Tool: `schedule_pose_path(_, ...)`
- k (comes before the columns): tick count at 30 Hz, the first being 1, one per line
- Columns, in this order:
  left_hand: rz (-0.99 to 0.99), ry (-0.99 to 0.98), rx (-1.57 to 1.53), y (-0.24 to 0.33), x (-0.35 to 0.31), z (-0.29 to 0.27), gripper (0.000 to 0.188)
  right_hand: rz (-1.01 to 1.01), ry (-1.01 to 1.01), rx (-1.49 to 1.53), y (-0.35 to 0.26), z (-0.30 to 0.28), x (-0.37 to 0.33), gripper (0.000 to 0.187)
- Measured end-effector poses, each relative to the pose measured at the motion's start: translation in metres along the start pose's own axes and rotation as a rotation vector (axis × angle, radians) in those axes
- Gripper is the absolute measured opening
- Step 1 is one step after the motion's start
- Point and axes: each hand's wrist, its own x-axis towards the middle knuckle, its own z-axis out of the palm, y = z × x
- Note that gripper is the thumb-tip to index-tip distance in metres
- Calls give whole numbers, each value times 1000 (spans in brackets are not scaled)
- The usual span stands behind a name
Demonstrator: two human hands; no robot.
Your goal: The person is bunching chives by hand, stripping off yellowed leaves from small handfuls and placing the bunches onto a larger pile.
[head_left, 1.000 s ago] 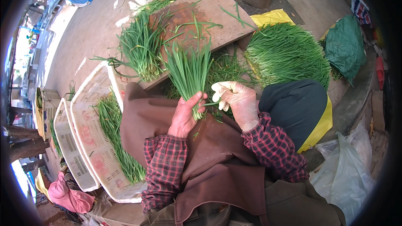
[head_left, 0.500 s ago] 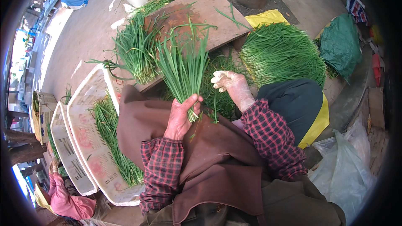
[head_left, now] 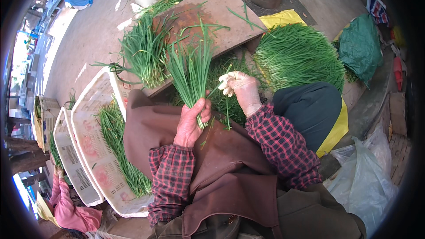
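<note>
A bunch of garlic chives [head_left: 191, 73] stands fanned upward in my left hand [head_left: 192, 121], whose fingers are closed around the pale stem ends above my brown apron [head_left: 230, 159]. To its right, my right hand [head_left: 241, 89] wears a thin whitish glove with the fingers curled in a pinch. A single chive leaf [head_left: 215, 90] runs slantwise between the bunch and these fingertips, apparently held by them. Loose green trimmings [head_left: 234, 106] lie beneath and behind the right hand. Another pile of chives [head_left: 144, 53] rests at the left of the wooden board [head_left: 230, 13].
A large neat heap of chives [head_left: 296, 57] lies on yellow sheeting [head_left: 283, 17] at the right. White plastic crates [head_left: 90, 150] stand at my left, one holding chives [head_left: 121, 146]. A green bag [head_left: 361, 48] and a clear plastic bag [head_left: 365, 186] are rightward. Another person's pink sleeve [head_left: 73, 212] shows lower left.
My right hand has moved slightly left toward the bunch, and a chive leaf now shows at its fingertips. The bunch in my left hand has narrowed and tilted a little.
</note>
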Motion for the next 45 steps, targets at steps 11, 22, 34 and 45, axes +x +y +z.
schedule_pose_path(11,21,181,97,-2,3,6,17,-281,308,-8,-30,-5,-38,12)
schedule_pose_path(22,87,159,389,-11,6,9,15,-432,88,-780,31,-23,-14,15)
schedule_pose_path(34,156,113,529,-15,5,6,11,-408,134,-741,-36,72,13,28)
schedule_pose_path(45,14,127,264,-8,2,5,16,-21,107,35,-48,36,-6,16)
